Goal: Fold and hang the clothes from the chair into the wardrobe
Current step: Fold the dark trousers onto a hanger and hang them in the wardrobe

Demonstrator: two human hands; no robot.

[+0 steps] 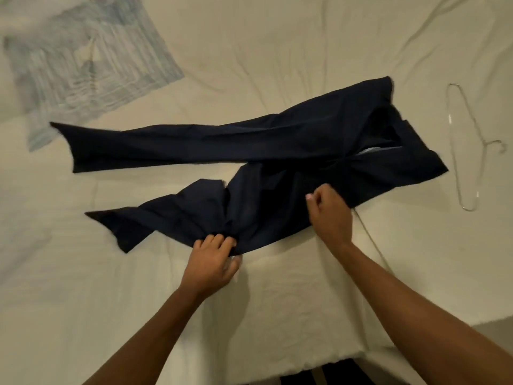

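Observation:
Dark navy trousers (249, 145) lie spread on a cream bed sheet (249, 51), waist to the right, both legs running left. The far leg lies flat; the near leg is crumpled and bunched. My left hand (213, 259) pinches the near leg's lower edge around the knee. My right hand (329, 215) grips the same leg's edge closer to the waist. A thin wire hanger (462, 140) rests on the sheet to the right of the waistband, apart from the trousers.
A pale blue and white patterned cloth (83, 59) lies on the bed at the far left. The bed's near edge (361, 354) runs along the bottom right, with dark floor below it.

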